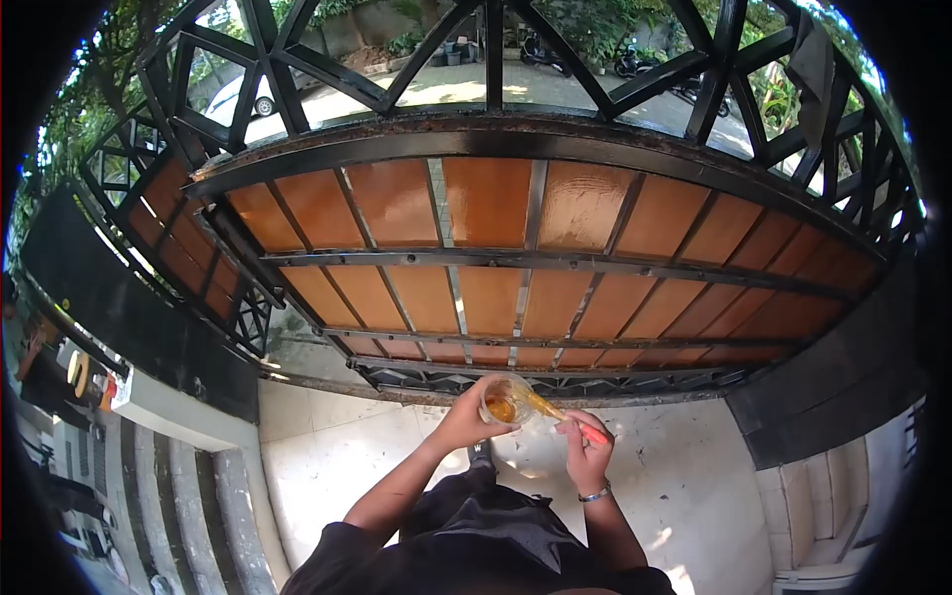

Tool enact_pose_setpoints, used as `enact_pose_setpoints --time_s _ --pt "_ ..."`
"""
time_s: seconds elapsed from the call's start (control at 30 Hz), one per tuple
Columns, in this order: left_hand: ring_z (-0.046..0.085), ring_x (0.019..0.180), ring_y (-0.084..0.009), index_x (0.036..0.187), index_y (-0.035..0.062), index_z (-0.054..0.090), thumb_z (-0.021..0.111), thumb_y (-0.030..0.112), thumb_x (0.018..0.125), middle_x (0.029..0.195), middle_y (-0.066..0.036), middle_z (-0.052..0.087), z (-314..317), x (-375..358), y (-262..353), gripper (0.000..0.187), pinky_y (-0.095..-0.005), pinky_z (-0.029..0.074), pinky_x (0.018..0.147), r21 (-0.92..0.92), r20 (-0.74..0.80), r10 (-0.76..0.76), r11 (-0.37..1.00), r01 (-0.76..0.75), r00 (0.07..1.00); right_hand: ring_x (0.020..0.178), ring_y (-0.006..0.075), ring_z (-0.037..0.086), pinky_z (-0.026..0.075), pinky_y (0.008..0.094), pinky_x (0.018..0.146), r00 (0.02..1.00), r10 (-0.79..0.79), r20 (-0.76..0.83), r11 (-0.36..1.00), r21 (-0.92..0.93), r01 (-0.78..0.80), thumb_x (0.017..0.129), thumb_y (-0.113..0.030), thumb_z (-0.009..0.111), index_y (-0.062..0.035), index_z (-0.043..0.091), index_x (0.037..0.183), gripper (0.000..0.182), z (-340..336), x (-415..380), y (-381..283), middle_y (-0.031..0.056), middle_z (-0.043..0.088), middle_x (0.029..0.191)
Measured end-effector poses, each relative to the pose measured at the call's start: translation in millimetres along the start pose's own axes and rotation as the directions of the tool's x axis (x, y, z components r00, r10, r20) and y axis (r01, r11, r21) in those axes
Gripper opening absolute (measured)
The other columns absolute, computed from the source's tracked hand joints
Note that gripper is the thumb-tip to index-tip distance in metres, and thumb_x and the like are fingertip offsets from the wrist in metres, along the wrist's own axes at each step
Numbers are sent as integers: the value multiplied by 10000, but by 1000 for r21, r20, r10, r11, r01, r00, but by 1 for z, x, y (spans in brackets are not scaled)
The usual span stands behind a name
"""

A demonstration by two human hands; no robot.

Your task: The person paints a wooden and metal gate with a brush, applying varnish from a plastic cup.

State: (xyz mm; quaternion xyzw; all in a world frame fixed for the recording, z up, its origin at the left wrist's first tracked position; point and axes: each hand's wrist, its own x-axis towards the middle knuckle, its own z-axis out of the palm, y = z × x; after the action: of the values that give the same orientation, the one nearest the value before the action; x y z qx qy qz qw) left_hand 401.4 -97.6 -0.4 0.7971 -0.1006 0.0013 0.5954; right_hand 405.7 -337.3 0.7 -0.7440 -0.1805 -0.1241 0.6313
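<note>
Brush [565, 416] with an orange-red handle sits in the right hand [587, 454], fingers pinched around the handle, bristle end dipped into a small clear cup [506, 401] of amber liquid. Left hand [466, 416] wraps the cup from the side, fingers curled tight on its wall, holding it at chest height between the two hands. Silver bracelet [595, 493] on the right wrist. Directly in front stands a gate [496, 228] with glossy brown wooden panels in a black metal frame, lattice on top, street and parked motorbikes beyond it. Pale tiled floor [337, 456] underfoot, dark wall to the right. Step in hand, as I judge it: loading the brush with the amber finish, likely a varnish or stain for the panels, though the liquid's kind can't be confirmed. Bristles are hard to see through the cup, so how much is picked up is unclear. Next move calls for lifting the brush out without drips, keeping the cup level in the left hand, and stepping close enough that the bristles meet a panel flat, since the gate is well apart from the hands.
</note>
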Motion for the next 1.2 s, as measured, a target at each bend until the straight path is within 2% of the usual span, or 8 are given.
enact_pose_setpoints --time_s 0.13,0.23,0.37,0.57,0.73,0.8,0.87,1.2 --pt "573 1198 -229 1402 15 400 896 181 708 1302 -147 562 -14 50 -3 869 -387 454 1042 -153 -105 -5 988 -11 994 761 180 665 529 303 773 915 248 -319 867 494 -63 1037 -106 468 39 579 1126 204 22 35 17 102 674 877" --pt "548 1220 -219 1416 -4 359 899 161 704 1316 -140 543 -32 82 -8 909 -387 446 1052 -182 -220 19 981 -60 975 801 179 661 523 318 812 887 76 -455 838 512 191 1037 -105 460 34 559 1163 212 30 94 14 116 673 875" --pt "536 1236 -224 1404 -20 360 910 138 680 1317 -132 543 -61 119 -20 923 -381 430 1065 -140 -242 45 987 -81 969 870 186 665 514 340 869 830 -263 -492 926 112 360 1031 -82 463 41 541 1197 221 27 189 13 139 695 933" --pt "541 1238 -221 1396 -9 391 925 134 657 1303 -128 560 -81 137 -37 924 -382 433 1064 -182 -95 20 983 -37 995 910 192 664 513 342 878 790 -335 -514 899 77 431 1026 -75 478 52 544 1195 222 47 277 18 141 698 953" --pt "534 1254 -222 1404 6 391 932 182 659 1322 -126 551 -91 141 -50 937 -384 430 1065 -122 51 -47 991 53 998 876 235 674 534 386 839 564 -314 -763 910 -72 409 1018 -102 512 51 556 1166 217 17 290 47 169 682 924" --pt "535 1252 -222 1400 10 396 932 188 658 1319 -123 552 -91 147 -54 932 -382 430 1064 -131 79 -41 990 51 996 853 278 672 530 435 855 480 -736 -478 677 -515 526 1009 -119 532 37 569 1156 218 0 285 50 185 669 967" --pt "537 1246 -220 1386 19 408 928 171 655 1313 -118 554 -92 154 -60 910 -379 430 1062 -130 88 -28 991 39 996 876 308 648 531 472 852 538 -806 -245 573 -548 609 915 -103 661 9 615 1133 249 3 292 45 148 669 951" --pt "556 1216 -223 1375 24 409 912 128 656 1285 -115 565 -96 174 -56 884 -380 437 1049 -123 38 -45 991 49 998 804 216 624 539 373 827 611 -598 519 471 -389 792 790 -191 795 -47 657 1100 369 -40 296 11 42 643 848"
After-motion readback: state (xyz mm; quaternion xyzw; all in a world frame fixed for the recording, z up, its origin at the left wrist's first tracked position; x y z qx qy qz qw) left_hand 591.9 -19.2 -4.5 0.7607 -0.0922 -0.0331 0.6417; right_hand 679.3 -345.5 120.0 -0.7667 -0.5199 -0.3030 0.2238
